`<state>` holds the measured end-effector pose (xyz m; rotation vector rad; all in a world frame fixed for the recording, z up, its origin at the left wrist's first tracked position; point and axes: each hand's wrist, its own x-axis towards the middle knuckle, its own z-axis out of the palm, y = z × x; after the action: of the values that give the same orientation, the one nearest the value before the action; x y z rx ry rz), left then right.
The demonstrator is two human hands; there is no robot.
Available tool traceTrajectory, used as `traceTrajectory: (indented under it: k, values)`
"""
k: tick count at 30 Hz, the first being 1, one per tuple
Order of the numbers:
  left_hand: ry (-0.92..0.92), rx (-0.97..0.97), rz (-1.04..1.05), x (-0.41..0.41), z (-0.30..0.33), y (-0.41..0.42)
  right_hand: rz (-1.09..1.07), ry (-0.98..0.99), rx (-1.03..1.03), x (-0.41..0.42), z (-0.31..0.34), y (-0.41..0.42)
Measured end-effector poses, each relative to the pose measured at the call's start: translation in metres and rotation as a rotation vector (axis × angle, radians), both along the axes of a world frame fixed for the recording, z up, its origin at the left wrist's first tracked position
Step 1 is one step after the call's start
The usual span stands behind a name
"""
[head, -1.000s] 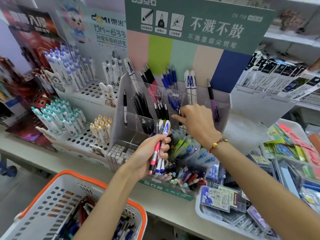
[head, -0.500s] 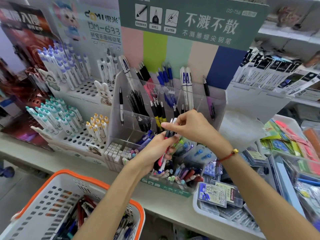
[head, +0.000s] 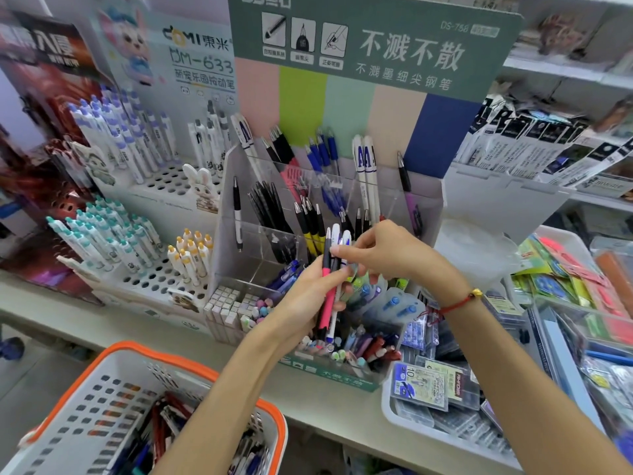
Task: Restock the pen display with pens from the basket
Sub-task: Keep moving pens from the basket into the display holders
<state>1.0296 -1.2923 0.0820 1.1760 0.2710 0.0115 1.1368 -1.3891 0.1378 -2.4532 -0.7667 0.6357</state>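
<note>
My left hand (head: 303,299) grips a small bunch of pens (head: 329,286), one pink and black, the others white and blue, upright in front of the clear acrylic pen display (head: 239,255). My right hand (head: 387,252) pinches the top of one pen in that bunch with thumb and forefinger. The display's tiered compartments hold black, yellow-banded, blue and white pens. The white basket with an orange rim (head: 113,358) stands at the lower left, with several loose pens in it.
White perforated stands with capped pens (head: 113,231) fill the left of the shelf. Erasers and refills sit in the display's front row (head: 236,303). A white tray of boxed refills (head: 424,399) and bins of packaged stationery (head: 582,296) lie to the right.
My right hand came back from the display's middle compartment to the bunch in my left hand and now pinches a pen there. My left hand has risen slightly.
</note>
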Motion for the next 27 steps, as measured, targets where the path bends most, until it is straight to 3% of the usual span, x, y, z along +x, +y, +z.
traceTrajectory:
  k: [6,8,11,13,16,18,23,27]
  values:
    - [0.121,0.263,0.033,0.007,-0.002,0.000,-0.012,-0.241,-0.123,-0.006,0.000,0.013]
    - [0.117,0.230,0.104,0.010,0.000,0.002,-0.001,-0.181,-0.082,-0.006,0.004,0.016]
    - [0.063,0.061,0.252,0.011,0.005,0.013,-0.079,0.073,0.238,-0.003,0.010,0.022]
    - [0.028,-0.089,0.330,0.011,0.009,0.024,-0.207,0.096,0.575,0.000,0.011,0.029]
    - [0.005,-0.271,0.408,0.011,0.010,0.039,-0.382,-0.105,0.986,0.005,0.010,0.041]
    - [-0.002,-0.322,0.439,0.009,0.009,0.046,-0.419,-0.315,1.093,0.007,0.007,0.051]
    - [0.029,-0.331,0.450,0.006,0.005,0.053,-0.284,-0.815,1.058,0.011,0.009,0.082]
    - [0.039,-0.345,0.449,0.005,0.005,0.054,-0.171,-1.021,0.680,0.024,0.012,0.106]
